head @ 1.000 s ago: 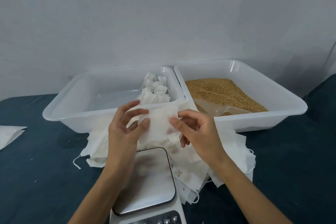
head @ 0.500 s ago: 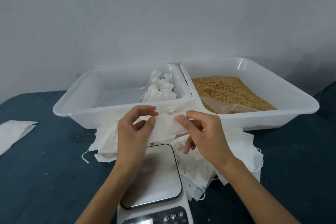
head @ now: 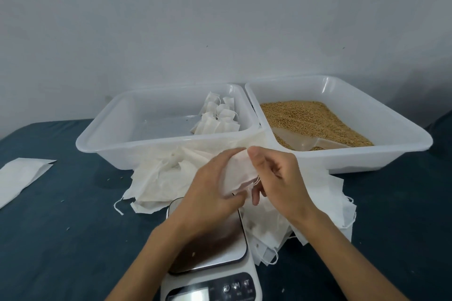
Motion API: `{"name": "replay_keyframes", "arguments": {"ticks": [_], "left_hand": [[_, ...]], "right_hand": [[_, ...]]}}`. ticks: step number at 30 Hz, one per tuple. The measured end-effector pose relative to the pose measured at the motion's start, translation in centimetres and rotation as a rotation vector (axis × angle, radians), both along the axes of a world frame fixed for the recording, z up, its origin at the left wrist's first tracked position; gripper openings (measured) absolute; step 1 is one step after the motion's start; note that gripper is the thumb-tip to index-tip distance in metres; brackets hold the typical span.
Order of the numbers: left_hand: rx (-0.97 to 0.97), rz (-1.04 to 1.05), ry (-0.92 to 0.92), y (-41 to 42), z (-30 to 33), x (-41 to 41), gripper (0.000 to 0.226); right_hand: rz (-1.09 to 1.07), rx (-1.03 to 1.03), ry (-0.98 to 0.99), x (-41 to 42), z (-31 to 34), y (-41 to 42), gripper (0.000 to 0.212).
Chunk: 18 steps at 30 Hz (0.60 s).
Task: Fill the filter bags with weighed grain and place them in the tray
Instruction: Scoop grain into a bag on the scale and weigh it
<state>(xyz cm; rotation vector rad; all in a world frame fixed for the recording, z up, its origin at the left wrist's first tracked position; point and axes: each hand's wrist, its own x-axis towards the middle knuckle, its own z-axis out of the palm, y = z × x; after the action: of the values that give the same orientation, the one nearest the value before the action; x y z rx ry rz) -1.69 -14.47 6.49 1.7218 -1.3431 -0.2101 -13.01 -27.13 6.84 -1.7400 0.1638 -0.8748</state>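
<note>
- Left hand (head: 210, 193) closed in a pinch, fingers (head: 236, 199) curled under the thin white non-woven filter bag (head: 241, 173), thumb side on top.
- Right hand (head: 278, 178): thumb and forefinger nip the bag's upper edge, other fingers loose and half open below it; I read this as working the bag's mouth open.
- Bag sits in the air between both hands, just above the scale, near the front rims of the two tubs; looks empty and flat.
- My call on handling: almost weightless, limp, creases easily, slightly fuzzy so not slippery; could tear if pulled hard. Best hold is the mouth edge, one layer per hand; drawstring (head: 255, 181) dangles at the lower corner.
- Small white digital scale with shiny steel platform (head: 220, 247) right under the hands, platform bare, display too blurred to read.
- Messy heap of spare white bags with string ties (head: 156, 178) spread around the scale, soft and crumpled.
- Translucent white plastic tray on the left (head: 102, 144), rigid, smooth; a cluster of small filled bags (head: 217, 117) stands in its far right corner.
- Matching tray on the right (head: 415, 139) holds golden-brown grain (head: 305, 117), fine and loose, with a clear plastic scoop (head: 303, 142) lying in it.
- Dark teal cloth tabletop (head: 61, 239), matte, a few stray grains.
</note>
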Motion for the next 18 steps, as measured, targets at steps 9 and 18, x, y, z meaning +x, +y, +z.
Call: {"name": "replay_keyframes", "arguments": {"ticks": [9, 18], "left_hand": [[-0.101, 0.068, 0.139, 0.8, 0.8, -0.6, 0.016], [-0.114, -0.142, 0.552, 3.4, -0.2, -0.1, 0.041]], "right_hand": [[-0.056, -0.160, -0.213, -1.2, 1.0, 0.6, 0.047], [-0.480, -0.232, 0.009, -4.5, 3.6, -9.5, 0.020]]}}
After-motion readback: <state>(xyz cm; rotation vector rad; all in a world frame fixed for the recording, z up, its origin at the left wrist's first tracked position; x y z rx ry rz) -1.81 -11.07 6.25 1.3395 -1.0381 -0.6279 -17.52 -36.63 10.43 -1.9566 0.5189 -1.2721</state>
